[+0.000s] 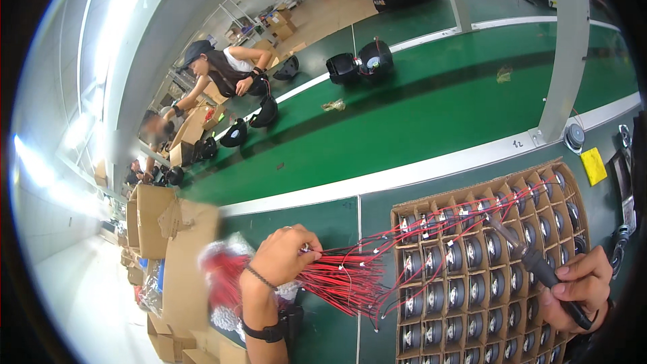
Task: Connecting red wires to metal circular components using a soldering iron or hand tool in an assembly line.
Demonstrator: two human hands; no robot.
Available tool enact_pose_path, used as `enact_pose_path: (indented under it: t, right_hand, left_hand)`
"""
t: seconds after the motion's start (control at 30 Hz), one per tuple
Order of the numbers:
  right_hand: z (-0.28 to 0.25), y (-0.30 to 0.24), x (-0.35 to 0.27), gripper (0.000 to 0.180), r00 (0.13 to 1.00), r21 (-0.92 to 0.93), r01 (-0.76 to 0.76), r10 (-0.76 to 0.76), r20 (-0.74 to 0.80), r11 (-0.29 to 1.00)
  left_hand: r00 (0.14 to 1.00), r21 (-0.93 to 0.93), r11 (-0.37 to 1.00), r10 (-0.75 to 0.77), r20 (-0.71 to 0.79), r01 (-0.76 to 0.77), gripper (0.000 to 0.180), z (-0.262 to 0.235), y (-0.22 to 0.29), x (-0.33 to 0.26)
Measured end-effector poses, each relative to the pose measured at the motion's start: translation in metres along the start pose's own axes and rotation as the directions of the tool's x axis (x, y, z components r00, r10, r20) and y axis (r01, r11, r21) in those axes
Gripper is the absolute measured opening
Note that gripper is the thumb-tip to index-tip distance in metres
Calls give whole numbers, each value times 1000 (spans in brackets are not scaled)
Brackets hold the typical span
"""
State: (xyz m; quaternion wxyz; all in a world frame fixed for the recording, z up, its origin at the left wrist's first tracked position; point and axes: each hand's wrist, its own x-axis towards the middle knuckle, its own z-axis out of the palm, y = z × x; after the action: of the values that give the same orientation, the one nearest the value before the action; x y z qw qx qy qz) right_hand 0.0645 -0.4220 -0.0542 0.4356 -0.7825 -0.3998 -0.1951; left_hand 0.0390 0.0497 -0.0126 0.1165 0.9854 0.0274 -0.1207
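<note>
My left hand (284,256) is closed in a pinch at the near end of a thick bundle of red and black wires (345,282), which lies on the green bench. My right hand (578,290) grips a soldering iron (541,268) by its dark handle. The iron's metal tip points up and left over a cardboard tray (484,187) divided into cells. Small round speakers (474,251) stand on edge in the cells. Several thin red and black leads with white connectors stretch from the bundle across the tray's far rows.
Bubble wrap (232,246) and an open carton (192,256) lie left of the bundle. A loose speaker (574,136) and a yellow sponge (594,166) sit beyond the tray. Past a white rail runs a green conveyor belt (404,121) with black housings (375,59); people work along it.
</note>
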Motion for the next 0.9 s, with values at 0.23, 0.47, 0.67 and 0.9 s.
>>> enact_pose_path:
  t: [0.23, 0.47, 0.67, 0.9]
  right_hand:
    - [0, 3, 1, 27, 999, -16, 34, -34, -4, 999]
    - [-6, -3, 4, 29, 999, -25, 21, -20, 44, 999]
    - [3, 2, -1, 28, 999, 1, 16, -16, -42, 1000]
    - [0, -1, 9, 26, 999, -21, -16, 15, -43, 1000]
  left_hand:
    - [978, -29, 999, -50, -203, 45, 13, -15, 10, -6]
    - [932, -215, 973, -149, -330, 79, 13, -19, 21, -4]
    - [864, -294, 955, -118, -490, -36, 11, -22, 29, -6]
    - [786, -235, 958, -19, -618, -162, 10, -25, 51, -7]
